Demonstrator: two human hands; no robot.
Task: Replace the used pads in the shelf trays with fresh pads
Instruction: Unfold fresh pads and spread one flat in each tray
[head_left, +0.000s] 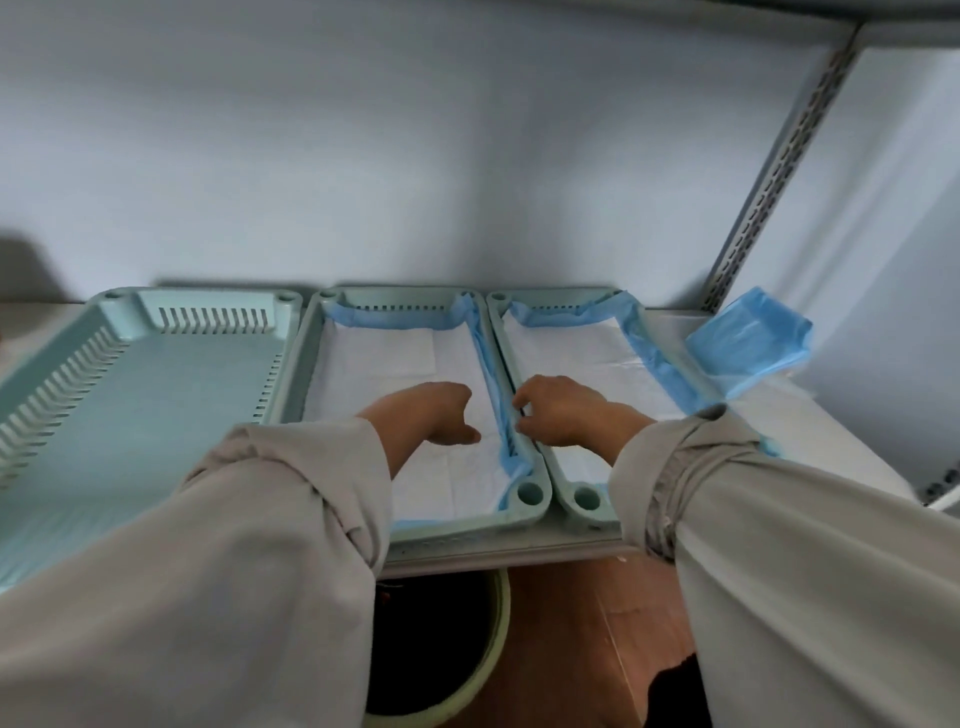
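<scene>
Three pale green trays stand side by side on the shelf. The left tray (156, 395) holds no pad. A white pad with blue edges (384, 358) lines the middle tray (530, 491), and another pad (571, 348) lines the right tray (587, 499). My left hand (431, 415) rests on the middle pad near its right side, fingers pointing down onto it. My right hand (561, 415) reaches over the right tray, and its curled fingertips pinch the blue edge of the middle pad at the rim between the two trays.
A folded blue pad (748, 343) lies on the shelf to the right of the trays, near a slotted metal upright (779, 171). Below the shelf edge stands a round bin with a dark liner (441, 649) on a wooden floor. A wall closes the back.
</scene>
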